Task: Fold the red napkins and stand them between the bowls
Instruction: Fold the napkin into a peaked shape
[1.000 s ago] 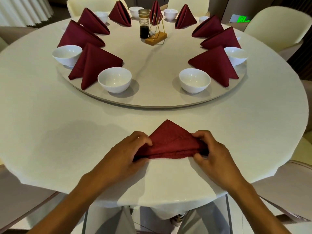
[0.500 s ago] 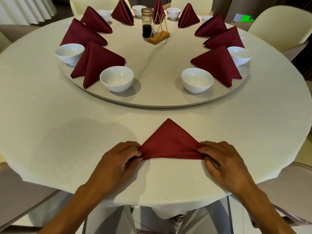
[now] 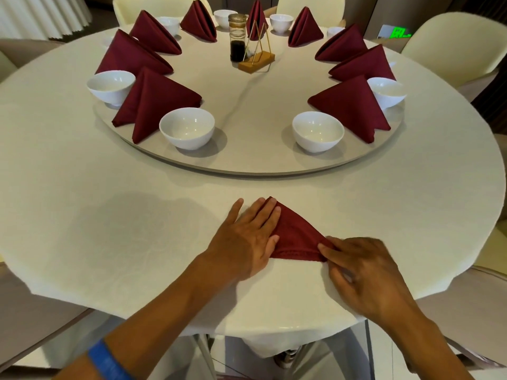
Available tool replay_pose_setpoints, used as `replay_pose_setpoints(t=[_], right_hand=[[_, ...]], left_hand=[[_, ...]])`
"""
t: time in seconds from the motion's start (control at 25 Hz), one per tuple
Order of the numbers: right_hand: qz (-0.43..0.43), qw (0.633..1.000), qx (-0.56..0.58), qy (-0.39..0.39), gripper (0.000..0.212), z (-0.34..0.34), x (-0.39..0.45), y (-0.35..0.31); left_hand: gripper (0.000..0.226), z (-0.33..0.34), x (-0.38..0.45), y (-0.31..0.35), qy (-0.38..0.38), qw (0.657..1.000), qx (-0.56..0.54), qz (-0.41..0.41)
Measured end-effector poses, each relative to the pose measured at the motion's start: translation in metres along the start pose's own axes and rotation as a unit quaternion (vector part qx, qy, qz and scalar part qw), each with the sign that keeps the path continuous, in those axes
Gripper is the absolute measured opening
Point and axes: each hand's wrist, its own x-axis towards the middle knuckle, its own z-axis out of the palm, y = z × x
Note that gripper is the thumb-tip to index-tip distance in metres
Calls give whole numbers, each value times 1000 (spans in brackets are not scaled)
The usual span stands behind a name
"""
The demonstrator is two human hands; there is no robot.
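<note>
A red napkin point(image 3: 297, 237) folded into a triangle lies flat on the white tablecloth near the front edge. My left hand point(image 3: 248, 237) presses flat on its left half, fingers straight and covering that side up to the tip. My right hand point(image 3: 359, 270) pinches the napkin's right corner with fingertips and thumb. On the round turntable point(image 3: 255, 165) stand several folded red napkins, among them one at the near left point(image 3: 153, 102) and one at the near right point(image 3: 351, 105). White bowls sit between them, the two nearest at front left point(image 3: 187, 127) and front right point(image 3: 317, 130), with a gap between.
A sauce bottle point(image 3: 237, 37) and a gold wire holder on a wooden base point(image 3: 256, 60) stand mid-turntable. Cream chairs point(image 3: 452, 45) ring the table. The tablecloth's front edge point(image 3: 274, 335) hangs just below my hands.
My left hand left the napkin's left corner and now lies flat across its left half. My right hand stays at the right corner. The head camera has moved slightly.
</note>
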Motion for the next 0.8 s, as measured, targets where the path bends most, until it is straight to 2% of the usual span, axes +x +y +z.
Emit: replay_pose_setpoints(t=[0.08, 0.12, 0.24, 0.28, 0.4, 0.56, 0.64, 0.72, 0.8], right_hand=[[68, 997, 4, 25, 42, 1, 25, -30], [102, 995, 8, 10, 44, 8, 41, -48], [129, 981, 24, -140, 61, 43, 67, -85], [125, 978, 15, -164, 64, 51, 64, -82], [120, 978, -21, -167, 68, 47, 35, -60], [186, 959, -68, -204, 84, 24, 22, -53], [193, 965, -33, -174, 75, 27, 45, -72], [157, 974, 22, -159, 63, 40, 71, -90], [114, 980, -4, -165, 60, 51, 75, -92]], left_hand=[[59, 14, -2, -5, -2, 1000, -16, -4], [58, 18, -3, -6, -1, 1000, -27, 0], [64, 21, -5, -9, 6, 996, -83, 20], [67, 20, -6, -9, 6, 995, -98, 20], [67, 20, -22, -15, 32, 995, -97, -11], [60, 19, -55, -26, 38, 993, -96, -52], [60, 20, -60, -30, 39, 993, -102, -54], [58, 21, -58, -29, 37, 992, -113, -49], [56, 23, -58, -29, 37, 991, -118, -40]])
